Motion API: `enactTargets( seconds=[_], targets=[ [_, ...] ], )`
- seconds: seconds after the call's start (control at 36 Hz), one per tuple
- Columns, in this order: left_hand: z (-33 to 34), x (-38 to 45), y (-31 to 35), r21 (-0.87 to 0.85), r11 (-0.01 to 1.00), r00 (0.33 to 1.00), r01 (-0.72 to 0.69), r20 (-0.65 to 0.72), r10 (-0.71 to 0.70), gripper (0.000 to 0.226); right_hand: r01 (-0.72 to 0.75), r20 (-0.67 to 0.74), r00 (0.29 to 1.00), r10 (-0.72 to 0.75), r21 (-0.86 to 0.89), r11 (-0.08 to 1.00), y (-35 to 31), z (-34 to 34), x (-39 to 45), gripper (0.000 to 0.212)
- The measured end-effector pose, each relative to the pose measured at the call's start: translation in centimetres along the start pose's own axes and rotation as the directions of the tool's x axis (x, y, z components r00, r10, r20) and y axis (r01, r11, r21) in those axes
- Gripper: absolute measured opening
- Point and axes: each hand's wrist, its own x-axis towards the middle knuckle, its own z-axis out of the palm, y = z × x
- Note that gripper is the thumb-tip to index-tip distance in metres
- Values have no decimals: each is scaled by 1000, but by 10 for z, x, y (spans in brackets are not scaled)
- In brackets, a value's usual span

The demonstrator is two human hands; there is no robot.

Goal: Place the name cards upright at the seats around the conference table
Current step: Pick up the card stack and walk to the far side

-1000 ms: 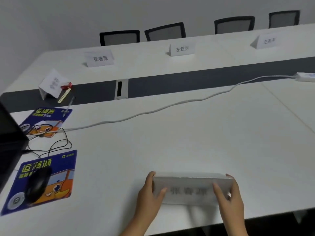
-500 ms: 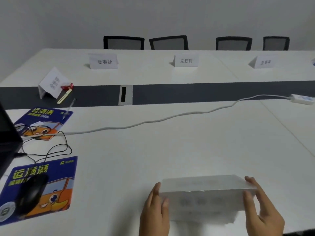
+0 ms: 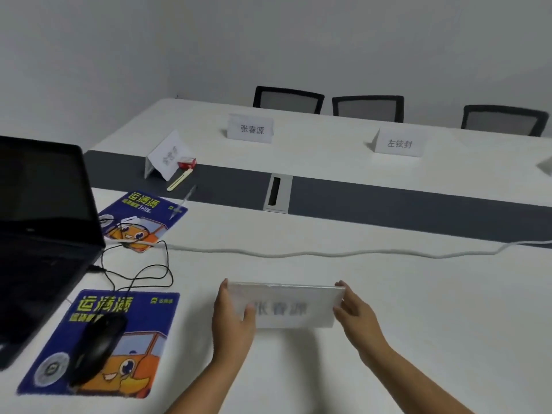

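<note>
A clear name card (image 3: 286,306) with dark printed characters stands on the near side of the white conference table (image 3: 388,294). My left hand (image 3: 233,318) grips its left end, thumb across the front. My right hand (image 3: 355,312) holds its right end. Across the table two name cards stand upright, one at the far left seat (image 3: 250,128) and one further right (image 3: 398,143). A third card (image 3: 547,165) is cut off by the right edge. Another card (image 3: 165,156) stands at the table's left end.
An open black laptop (image 3: 41,222) fills the left. A black mouse (image 3: 95,345) lies on a blue mouse pad (image 3: 101,345); a second pad (image 3: 143,219) lies behind. A white cable (image 3: 328,253) crosses the table. Three black chairs (image 3: 368,108) line the far side.
The view has swung right-to-left and up, bringing the laptop into sight. The card in my hands has moved further onto the table and stands straighter, its characters readable again.
</note>
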Motion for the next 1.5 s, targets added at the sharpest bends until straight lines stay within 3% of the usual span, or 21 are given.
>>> enactTargets(
  seconds=[0.14, 0.28, 0.39, 0.47, 0.56, 0.67, 0.86, 1.22, 1.5],
  targets=[
    [9, 46, -21, 53, 997, 997, 51, 59, -55, 63, -38, 22, 999, 38, -30, 999, 23, 17, 25, 55],
    [14, 74, -44, 92, 993, 989, 74, 121, -85, 62, 62, 60, 997, -54, -138, 989, 42, 26, 39, 61],
    [15, 75, -71, 132, 987, 989, 93, 100, -106, 62, 55, 26, 998, -52, -132, 990, 59, 29, 46, 67],
    [19, 66, -89, 205, 973, 994, 107, 8, -111, 49, 41, -32, 998, -50, -231, 972, 71, 30, 52, 53],
    [24, 59, -94, 261, 959, 993, 110, -63, -97, 41, 182, 4, 980, -200, -431, 884, 83, 28, 59, 8],
    [29, 60, -100, 316, 944, 991, 92, -123, -55, 35, 259, -16, 949, -316, -535, 805, 97, 30, 68, 22],
    [34, 69, -106, 306, 948, 986, 83, -166, -33, 34, 298, -93, 903, -420, -568, 767, 104, 42, 76, 24],
    [35, 83, -110, 449, 893, 981, 36, -187, 55, 31, 274, -135, 888, -439, -613, 741, 107, 49, 77, 28],
    [37, 87, -108, 414, 905, 967, 102, -253, 7, 37, 257, -150, 885, -442, -634, 730, 101, 56, 84, 29]
  ],
)
